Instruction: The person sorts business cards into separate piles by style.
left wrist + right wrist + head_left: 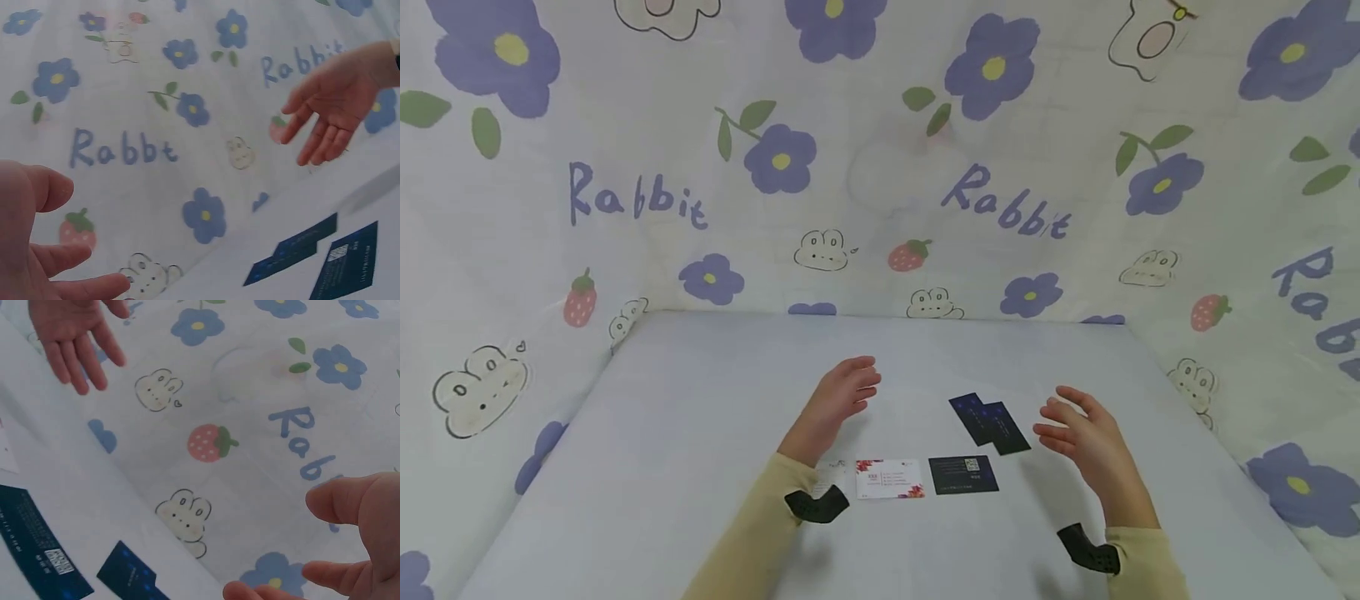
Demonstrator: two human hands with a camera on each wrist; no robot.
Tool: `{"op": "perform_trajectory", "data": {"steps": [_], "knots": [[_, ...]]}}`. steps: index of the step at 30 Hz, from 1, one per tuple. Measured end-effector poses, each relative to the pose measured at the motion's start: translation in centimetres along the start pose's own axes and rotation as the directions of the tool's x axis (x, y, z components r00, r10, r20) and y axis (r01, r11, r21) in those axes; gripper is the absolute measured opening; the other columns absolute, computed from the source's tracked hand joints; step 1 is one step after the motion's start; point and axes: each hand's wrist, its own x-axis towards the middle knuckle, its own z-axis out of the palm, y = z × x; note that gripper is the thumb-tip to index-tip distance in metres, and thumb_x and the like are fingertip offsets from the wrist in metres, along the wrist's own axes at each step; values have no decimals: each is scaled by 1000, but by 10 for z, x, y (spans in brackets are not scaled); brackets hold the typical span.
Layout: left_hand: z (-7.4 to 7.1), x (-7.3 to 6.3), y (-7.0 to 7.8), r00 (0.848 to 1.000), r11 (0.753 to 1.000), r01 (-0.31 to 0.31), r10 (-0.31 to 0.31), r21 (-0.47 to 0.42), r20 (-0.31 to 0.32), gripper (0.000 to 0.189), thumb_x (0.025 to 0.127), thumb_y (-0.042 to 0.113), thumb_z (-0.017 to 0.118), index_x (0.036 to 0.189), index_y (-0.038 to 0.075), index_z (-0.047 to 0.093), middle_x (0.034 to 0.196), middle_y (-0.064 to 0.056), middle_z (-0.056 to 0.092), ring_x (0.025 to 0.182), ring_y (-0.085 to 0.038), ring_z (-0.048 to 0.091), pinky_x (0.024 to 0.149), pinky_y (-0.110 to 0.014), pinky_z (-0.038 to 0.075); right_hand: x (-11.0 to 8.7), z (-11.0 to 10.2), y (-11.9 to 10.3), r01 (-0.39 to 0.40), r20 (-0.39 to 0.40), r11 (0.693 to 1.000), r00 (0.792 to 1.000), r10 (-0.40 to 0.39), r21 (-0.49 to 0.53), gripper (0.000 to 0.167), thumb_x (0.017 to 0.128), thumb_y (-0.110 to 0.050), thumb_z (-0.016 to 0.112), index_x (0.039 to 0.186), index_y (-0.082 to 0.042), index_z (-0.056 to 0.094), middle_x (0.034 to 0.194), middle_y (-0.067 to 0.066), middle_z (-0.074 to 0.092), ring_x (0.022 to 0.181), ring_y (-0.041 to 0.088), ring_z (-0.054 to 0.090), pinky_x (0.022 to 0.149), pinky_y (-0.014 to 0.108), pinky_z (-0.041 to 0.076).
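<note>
Both hands are raised over the white table and hold nothing. My left hand (pixel 837 402) hovers left of the cards, palm turned inward and fingers relaxed. On the other side, my right hand (pixel 1086 433) is nearest to two overlapping dark blue cards (pixel 1006 429), its fingers spread and slightly bent. Closer to the front, a dark card with a QR code (pixel 962 477) lies beside a white card with red floral corners (pixel 889 480). A further white card (pixel 831 475) is partly hidden behind the left wrist. In the right wrist view, the QR card (pixel 39 547) appears at lower left.
The white table (pixel 700 392) meets a hanging cloth (pixel 865 192) printed with flowers, rabbits and strawberries at the back and both sides. A black strap piece (pixel 817 505) sits on the left wrist, and another black piece (pixel 1087 550) on the right.
</note>
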Motion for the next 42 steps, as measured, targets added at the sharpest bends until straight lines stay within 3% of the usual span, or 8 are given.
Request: {"op": "perform_trajectory", "data": {"steps": [6,13,19,23,28,31,35,42], "knots": [[65,38,-7,991,948,-59,16,313,136,51,102,38,58,146,13,53,145,-12,60,135,-33,56,113,-51,44,-5,4,25,-82,-8,991,996,84,106,72,109,-31,44,163,-3,5,161,31,26,93,3,69,86,17,57],[133,58,-15,962,807,-174,16,564,274,57,100,40,59,150,15,49,148,-14,57,134,-29,57,110,-47,48,-9,7,50,-131,-11,942,990,141,310,78,109,-31,42,162,-3,-8,166,34,10,98,6,68,96,24,55],[158,68,-24,953,696,-231,20,680,303,60,99,39,60,152,15,46,156,-9,51,143,-25,50,116,-42,44,-9,10,63,-117,-9,895,991,134,430,87,106,-39,48,161,0,-8,165,37,8,123,26,61,115,41,43],[165,73,-29,946,619,-251,-5,744,323,67,99,43,60,156,15,41,159,-8,47,147,-24,45,119,-42,40,-12,17,60,-123,-11,835,988,152,536,85,107,-36,45,162,-7,-13,166,34,3,148,40,36,121,40,33],[173,74,-32,940,528,-235,-90,816,329,78,98,55,56,160,14,33,161,-7,45,150,-24,41,121,-42,37,-13,24,54,-107,-21,758,987,157,643,77,110,-28,36,161,-11,-18,167,32,-4,156,44,16,126,43,21],[175,74,-34,943,509,-227,-98,830,318,79,98,59,53,160,14,33,158,-7,48,148,-24,45,119,-42,40,-9,26,53,-95,-36,732,986,161,675,76,110,-27,34,161,-12,-20,167,30,-7,157,43,13,127,43,20],[177,76,-33,952,522,-229,-56,822,301,79,98,61,51,158,12,36,156,-8,51,144,-24,50,117,-40,43,-6,27,52,-85,-61,694,981,184,715,78,109,-24,36,161,-14,-21,168,28,-7,157,42,13,127,41,21],[175,73,-25,971,626,-146,-60,766,233,82,97,62,52,158,9,36,155,-11,52,144,-27,49,116,-44,43,-4,31,53,-83,-77,665,975,207,742,78,109,-24,37,161,-14,-20,169,27,-4,157,41,16,126,41,23]]}}
